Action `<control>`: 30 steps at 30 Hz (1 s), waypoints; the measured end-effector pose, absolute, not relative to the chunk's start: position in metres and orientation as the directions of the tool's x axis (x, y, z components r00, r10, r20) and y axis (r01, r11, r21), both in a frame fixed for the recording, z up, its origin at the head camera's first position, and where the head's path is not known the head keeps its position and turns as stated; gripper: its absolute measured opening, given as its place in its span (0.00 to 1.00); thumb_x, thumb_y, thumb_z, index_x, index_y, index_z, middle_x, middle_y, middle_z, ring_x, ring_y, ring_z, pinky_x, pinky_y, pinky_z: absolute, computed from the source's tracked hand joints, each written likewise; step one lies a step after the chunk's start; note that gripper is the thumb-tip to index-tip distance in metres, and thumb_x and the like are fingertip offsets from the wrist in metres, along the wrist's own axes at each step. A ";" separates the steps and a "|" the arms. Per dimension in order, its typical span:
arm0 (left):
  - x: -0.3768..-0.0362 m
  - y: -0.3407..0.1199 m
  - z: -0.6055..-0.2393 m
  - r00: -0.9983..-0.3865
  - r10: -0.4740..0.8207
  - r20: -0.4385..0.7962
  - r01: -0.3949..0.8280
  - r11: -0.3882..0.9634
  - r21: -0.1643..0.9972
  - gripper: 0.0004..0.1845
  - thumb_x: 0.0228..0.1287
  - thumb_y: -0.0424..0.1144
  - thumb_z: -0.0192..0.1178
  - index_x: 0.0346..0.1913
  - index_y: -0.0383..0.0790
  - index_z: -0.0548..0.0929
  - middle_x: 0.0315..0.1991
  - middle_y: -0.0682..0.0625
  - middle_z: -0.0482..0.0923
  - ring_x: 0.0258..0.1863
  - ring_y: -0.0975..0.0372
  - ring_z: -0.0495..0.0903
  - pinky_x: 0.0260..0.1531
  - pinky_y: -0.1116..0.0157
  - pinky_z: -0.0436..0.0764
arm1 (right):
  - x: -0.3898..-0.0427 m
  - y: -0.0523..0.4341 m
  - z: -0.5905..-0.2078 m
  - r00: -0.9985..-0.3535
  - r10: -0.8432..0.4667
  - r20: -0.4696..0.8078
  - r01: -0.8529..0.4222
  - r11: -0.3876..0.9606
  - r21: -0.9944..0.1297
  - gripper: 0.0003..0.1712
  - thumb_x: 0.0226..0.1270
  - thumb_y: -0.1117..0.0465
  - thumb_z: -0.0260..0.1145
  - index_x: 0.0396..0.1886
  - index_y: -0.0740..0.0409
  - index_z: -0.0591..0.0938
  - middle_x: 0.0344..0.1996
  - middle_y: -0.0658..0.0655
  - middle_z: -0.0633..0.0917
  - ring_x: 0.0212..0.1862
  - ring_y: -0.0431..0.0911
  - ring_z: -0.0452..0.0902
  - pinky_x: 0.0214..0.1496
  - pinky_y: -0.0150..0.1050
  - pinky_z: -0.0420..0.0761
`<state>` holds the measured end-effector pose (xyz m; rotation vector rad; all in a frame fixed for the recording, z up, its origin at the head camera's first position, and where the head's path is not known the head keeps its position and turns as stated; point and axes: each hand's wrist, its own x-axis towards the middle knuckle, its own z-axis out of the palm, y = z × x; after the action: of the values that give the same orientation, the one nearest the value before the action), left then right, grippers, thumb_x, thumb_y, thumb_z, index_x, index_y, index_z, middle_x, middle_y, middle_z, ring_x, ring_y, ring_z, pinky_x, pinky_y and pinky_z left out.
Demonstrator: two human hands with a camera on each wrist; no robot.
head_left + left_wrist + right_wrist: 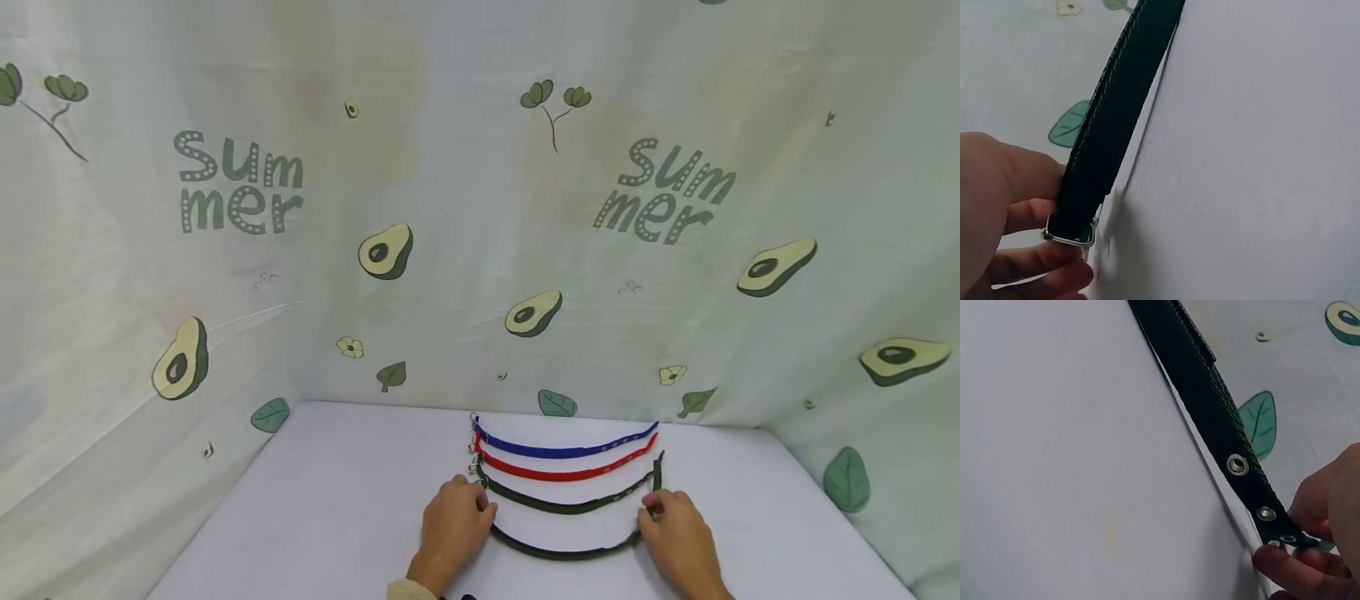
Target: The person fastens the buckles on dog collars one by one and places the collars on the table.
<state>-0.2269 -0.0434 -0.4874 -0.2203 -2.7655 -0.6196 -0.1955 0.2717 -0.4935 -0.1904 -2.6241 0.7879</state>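
Note:
Both hands hold a dark green webbing collar (555, 553) that sags in a curve between them, low over the white table. My left hand (453, 521) pinches its buckle end; in the left wrist view the metal buckle (1071, 240) shows between thumb and fingers. With thumb and fingers, my right hand (681, 537) grips the opposite end, where metal eyelets (1237, 465) run along the strap. Just beyond lies another dark green collar (555, 506), its buckle end close to the left hand. Fingers partly hide both ends of the held collar.
Farther back, a red collar (555, 476) and a blue collar (555, 452) lie in parallel curves, buckles at the left. The white tabletop (315, 500) ends at a hanging cloth (450, 350) printed with avocados and leaves, which also encloses both sides.

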 end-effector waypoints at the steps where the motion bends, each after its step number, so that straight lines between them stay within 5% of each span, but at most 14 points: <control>1: -0.226 -0.043 -0.487 -0.937 0.076 0.340 0.222 0.884 0.412 0.14 0.52 0.47 0.75 0.19 0.53 0.79 0.24 0.58 0.68 0.23 0.65 0.68 0.22 0.64 0.70 | -0.195 0.271 -0.494 -0.908 0.249 0.337 0.011 0.818 -0.575 0.08 0.56 0.64 0.68 0.36 0.62 0.84 0.32 0.57 0.80 0.36 0.52 0.78 0.38 0.51 0.75; 8: -0.227 -0.039 -0.486 -0.912 0.044 0.408 0.284 0.783 0.553 0.09 0.50 0.33 0.69 0.24 0.49 0.79 0.27 0.59 0.70 0.25 0.67 0.71 0.26 0.65 0.74 | -0.195 0.265 -0.498 -0.865 0.315 0.391 -0.040 0.732 -0.680 0.17 0.52 0.71 0.68 0.43 0.66 0.77 0.34 0.57 0.81 0.34 0.47 0.79 0.36 0.40 0.77; 16: -0.229 -0.041 -0.487 -0.937 -0.066 0.343 0.254 0.545 0.799 0.14 0.51 0.26 0.68 0.36 0.41 0.75 0.31 0.54 0.78 0.26 0.68 0.78 0.25 0.70 0.78 | -0.195 0.260 -0.495 -0.863 0.335 0.378 -0.054 0.682 -0.729 0.30 0.55 0.70 0.67 0.59 0.73 0.73 0.34 0.59 0.82 0.31 0.45 0.81 0.30 0.36 0.76; 24: -0.231 -0.041 -0.483 -0.970 -0.082 0.230 0.211 0.190 0.959 0.17 0.56 0.25 0.67 0.50 0.30 0.80 0.33 0.48 0.78 0.28 0.61 0.83 0.28 0.69 0.82 | -0.194 0.256 -0.495 -0.878 0.404 0.256 0.008 0.546 -0.838 0.30 0.60 0.70 0.63 0.65 0.70 0.73 0.40 0.62 0.84 0.27 0.37 0.83 0.29 0.30 0.76; 30: -0.232 -0.038 -0.469 -0.996 -0.045 0.081 0.080 0.034 0.996 0.17 0.65 0.31 0.64 0.55 0.28 0.83 0.37 0.43 0.83 0.33 0.59 0.85 0.36 0.66 0.84 | -0.196 0.254 -0.484 -0.894 0.408 0.184 0.025 0.456 -0.890 0.27 0.67 0.67 0.60 0.67 0.65 0.74 0.43 0.64 0.86 0.27 0.40 0.85 0.28 0.32 0.76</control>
<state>-0.2317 -0.0384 -0.4687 -0.0370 -2.1923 -2.1232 -0.1959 0.2535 -0.4841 -0.3658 -2.3382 1.4196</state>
